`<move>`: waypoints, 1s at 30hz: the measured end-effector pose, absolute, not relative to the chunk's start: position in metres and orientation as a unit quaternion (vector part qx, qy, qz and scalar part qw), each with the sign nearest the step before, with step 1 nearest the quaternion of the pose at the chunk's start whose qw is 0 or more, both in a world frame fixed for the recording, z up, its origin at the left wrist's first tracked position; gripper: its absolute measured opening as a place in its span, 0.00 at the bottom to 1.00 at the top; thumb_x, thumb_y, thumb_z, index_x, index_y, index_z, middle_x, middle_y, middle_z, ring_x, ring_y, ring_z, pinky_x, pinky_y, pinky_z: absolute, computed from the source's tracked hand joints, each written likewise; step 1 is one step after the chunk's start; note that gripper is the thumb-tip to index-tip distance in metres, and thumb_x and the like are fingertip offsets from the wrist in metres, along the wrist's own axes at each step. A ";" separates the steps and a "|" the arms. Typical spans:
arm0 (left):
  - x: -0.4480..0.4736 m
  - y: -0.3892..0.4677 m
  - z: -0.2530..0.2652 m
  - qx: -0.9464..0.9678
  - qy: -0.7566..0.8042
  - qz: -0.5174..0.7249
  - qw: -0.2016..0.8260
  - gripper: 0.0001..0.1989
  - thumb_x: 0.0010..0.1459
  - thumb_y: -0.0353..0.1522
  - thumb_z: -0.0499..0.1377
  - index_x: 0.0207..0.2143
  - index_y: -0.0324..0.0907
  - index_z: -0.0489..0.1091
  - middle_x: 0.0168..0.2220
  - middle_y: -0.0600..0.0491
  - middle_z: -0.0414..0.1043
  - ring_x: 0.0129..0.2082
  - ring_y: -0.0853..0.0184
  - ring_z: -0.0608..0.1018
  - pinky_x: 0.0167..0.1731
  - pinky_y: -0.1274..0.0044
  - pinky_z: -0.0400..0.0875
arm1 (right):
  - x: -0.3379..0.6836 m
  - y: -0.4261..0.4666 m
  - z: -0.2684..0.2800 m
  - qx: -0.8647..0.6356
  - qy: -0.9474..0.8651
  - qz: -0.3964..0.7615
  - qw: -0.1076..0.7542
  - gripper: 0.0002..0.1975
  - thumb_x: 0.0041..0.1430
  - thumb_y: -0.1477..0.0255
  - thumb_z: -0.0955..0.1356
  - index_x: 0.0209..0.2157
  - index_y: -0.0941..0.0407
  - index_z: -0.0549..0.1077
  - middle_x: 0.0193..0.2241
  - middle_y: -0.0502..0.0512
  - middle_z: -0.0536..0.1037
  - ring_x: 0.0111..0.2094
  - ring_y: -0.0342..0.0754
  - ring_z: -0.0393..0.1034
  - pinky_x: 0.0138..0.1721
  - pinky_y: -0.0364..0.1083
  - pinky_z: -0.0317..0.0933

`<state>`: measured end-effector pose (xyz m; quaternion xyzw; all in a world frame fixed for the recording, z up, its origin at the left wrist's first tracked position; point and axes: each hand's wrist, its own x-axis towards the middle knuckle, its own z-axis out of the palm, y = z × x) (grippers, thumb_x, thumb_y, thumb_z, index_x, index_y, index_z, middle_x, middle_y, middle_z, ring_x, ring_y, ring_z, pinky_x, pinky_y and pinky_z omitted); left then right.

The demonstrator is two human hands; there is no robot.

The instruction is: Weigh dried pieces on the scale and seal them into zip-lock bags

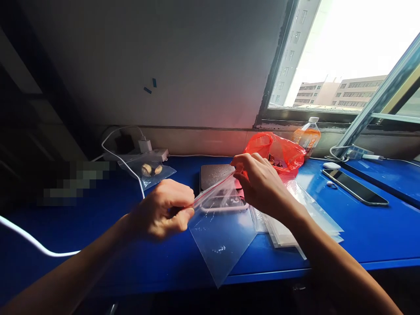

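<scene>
We stretch a clear zip bag (220,232) before the scale (215,176), left hand (164,210) and right hand (260,183) pinching its strip's opposite ends.

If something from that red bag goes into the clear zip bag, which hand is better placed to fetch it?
Probably the right hand. It pinches the far end of the zip bag right beside the red bag. The left hand grips the near end, farther from it, and could keep hold.

clear zip bag (220,238), red-edged; blue table (377,232); red bag (288,153)
</scene>
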<state>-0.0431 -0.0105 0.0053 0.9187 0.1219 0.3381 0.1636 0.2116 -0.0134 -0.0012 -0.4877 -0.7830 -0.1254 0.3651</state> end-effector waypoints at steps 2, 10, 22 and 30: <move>-0.049 -0.010 0.009 0.899 0.134 0.364 0.201 0.14 0.50 0.23 0.49 0.17 0.41 0.47 0.15 0.58 0.48 0.17 0.74 0.54 0.19 0.75 0.48 | 0.229 -0.008 0.003 -0.526 -0.725 -0.147 0.419 0.10 0.59 0.79 0.60 0.39 0.55 0.69 0.36 0.60 0.75 0.39 0.52 0.66 0.40 0.53 0.59; -0.051 0.009 0.001 0.836 0.207 0.386 0.329 0.15 0.55 0.29 0.50 0.15 0.40 0.63 0.14 0.57 0.61 0.16 0.74 0.63 0.18 0.79 0.56 | 0.211 -0.041 0.019 -0.349 -0.792 0.222 0.448 0.10 0.64 0.65 0.63 0.39 0.56 0.72 0.33 0.53 0.76 0.33 0.43 0.70 0.31 0.45 0.64; -0.042 0.006 -0.003 0.859 0.222 0.307 0.343 0.17 0.59 0.31 0.49 0.18 0.39 0.66 0.18 0.57 0.66 0.20 0.74 0.66 0.22 0.81 0.60 | 0.486 -0.005 -0.056 -0.817 -0.537 -0.135 0.159 0.16 0.52 0.67 0.71 0.43 0.55 0.78 0.45 0.69 0.76 0.45 0.58 0.67 0.37 0.54 0.55; -0.042 0.009 -0.007 0.854 0.222 0.316 0.348 0.17 0.59 0.33 0.49 0.19 0.39 0.66 0.18 0.56 0.67 0.20 0.73 0.67 0.23 0.81 0.60 | 0.493 0.015 -0.078 -0.819 -0.540 -0.104 0.164 0.05 0.47 0.79 0.70 0.23 0.56 0.78 0.28 0.62 0.78 0.37 0.55 0.70 0.34 0.50 0.56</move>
